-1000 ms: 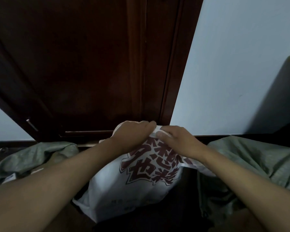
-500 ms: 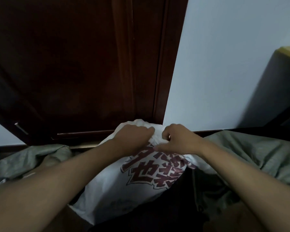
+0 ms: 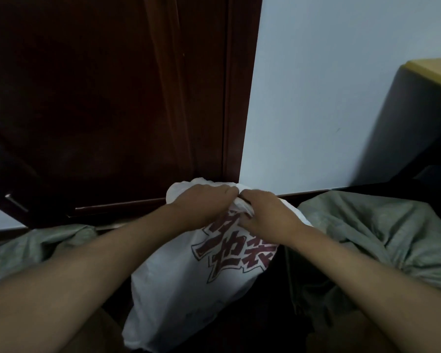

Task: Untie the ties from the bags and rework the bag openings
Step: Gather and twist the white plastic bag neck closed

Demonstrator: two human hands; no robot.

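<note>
Head view: both my hands work the gathered top of a white plastic bag (image 3: 178, 284).

My left hand (image 3: 206, 205) has its fingers curled into the crumpled neck of the bag, grip clamped on the thin, wrinkled film; my right hand (image 3: 267, 217) is clamped on the same bunched plastic, knuckles meeting the left. Smooth and slack below, the bag carries bold dark-red characters outlined in white and stands between my forearms on the dim floor, just before a dark wooden door (image 3: 107, 98). Coarse, creased grey-green woven sacks (image 3: 367, 233) slump on either side, against a pale wall (image 3: 329, 98).
</note>
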